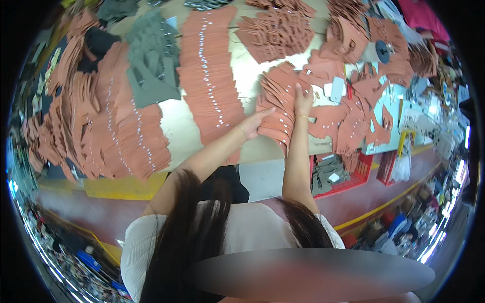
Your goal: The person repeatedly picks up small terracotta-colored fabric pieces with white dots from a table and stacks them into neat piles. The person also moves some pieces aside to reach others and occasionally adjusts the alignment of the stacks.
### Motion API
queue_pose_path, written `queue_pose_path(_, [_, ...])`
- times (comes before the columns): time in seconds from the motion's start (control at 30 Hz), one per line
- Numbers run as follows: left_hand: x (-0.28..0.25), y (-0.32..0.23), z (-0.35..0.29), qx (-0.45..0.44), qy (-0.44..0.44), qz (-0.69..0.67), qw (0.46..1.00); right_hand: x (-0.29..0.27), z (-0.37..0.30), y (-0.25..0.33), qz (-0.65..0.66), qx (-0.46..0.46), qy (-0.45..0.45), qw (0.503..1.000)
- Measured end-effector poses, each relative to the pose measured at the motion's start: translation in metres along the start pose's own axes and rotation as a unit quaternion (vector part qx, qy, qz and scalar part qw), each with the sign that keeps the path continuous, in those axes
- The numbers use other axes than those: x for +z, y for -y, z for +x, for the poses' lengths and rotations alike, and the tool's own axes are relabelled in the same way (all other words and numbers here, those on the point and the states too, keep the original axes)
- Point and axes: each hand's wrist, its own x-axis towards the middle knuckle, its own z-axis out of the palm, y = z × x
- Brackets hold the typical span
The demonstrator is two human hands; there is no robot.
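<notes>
Two hands on one fanned stack of terracotta leather pieces [277,108], lying mid-counter [177,121]. Left hand [255,122] against stack's near-left edge, fingers extended, pressed together along it. Right hand [303,98] on stack's far-right side, fingers flat, slightly spread. Long overlapped row of same pieces [209,81] just left; grey pieces [151,60] beyond. Red crate [348,177] below counter edge.

Stacks of cut pieces across a worktable [247,76]

A fanned stack [278,108] lies between the left hand [256,122] and right hand [303,98]; a long overlapped row [209,81] lies left of it, loose pieces [353,116] right, and a crate [343,177], seemingly on the floor, below the table edge.
</notes>
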Motion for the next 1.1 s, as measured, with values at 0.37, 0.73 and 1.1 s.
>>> queue_pose_path(0.37, [-0.003,-0.029,-0.132,0.206,0.102,0.055,0.972,0.024,-0.059,0.146,0.082,-0.142,0.001,0.986])
queue_pose_path(0.73, [-0.148,-0.038,-0.310,0.344,-0.009,-0.026,0.938,0.211,-0.227,0.260,0.224,-0.210,0.145,0.941])
queue_pose_path(1.1, [-0.301,-0.049,-0.449,0.272,0.029,-0.026,0.961,0.323,-0.381,0.260,0.175,-0.160,0.113,0.965])
